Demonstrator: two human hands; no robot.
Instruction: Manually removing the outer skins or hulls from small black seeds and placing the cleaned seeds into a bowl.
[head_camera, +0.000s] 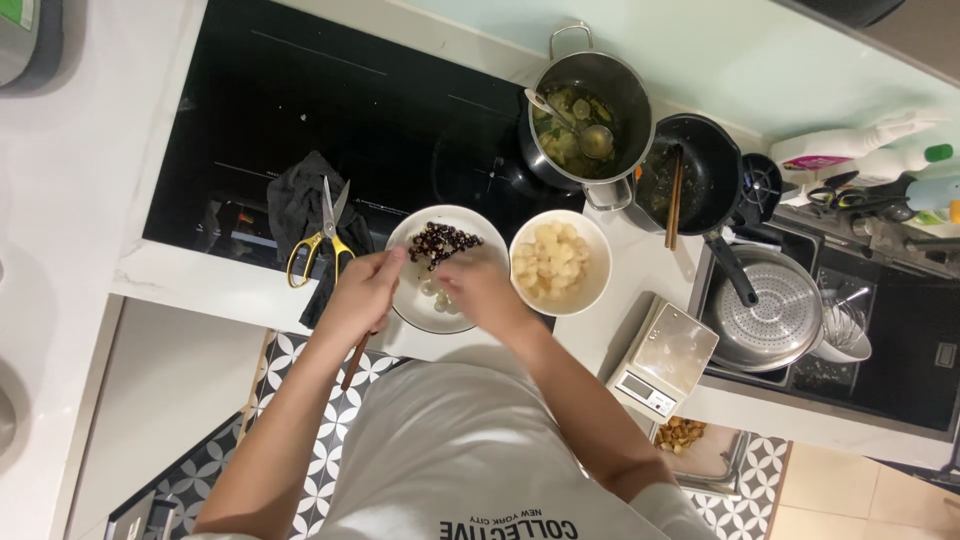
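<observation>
My left hand (362, 292) is closed around a thin brown wooden stick (352, 364) that points back toward my body. It hovers at the left rim of a white plate (405, 238). The plate holds a heap of small dark pieces (441, 240) and a few pale round pieces (441, 297). My right hand (480, 284) rests over the plate's right side with its fingertips drawn together near the dark heap. Whether it pinches anything is hidden. Just right of the plate stands a white bowl (597, 290) of pale yellow chunks (553, 260).
On the black cooktop (300, 110) lie yellow-handled scissors (318, 245) on a dark cloth (290, 195). Behind the bowl are a steel pot (625, 85) of soup with a ladle, and a black pan (705, 170) with chopsticks. A kitchen scale (665, 362), sink and steamer pot (770, 310) are at right.
</observation>
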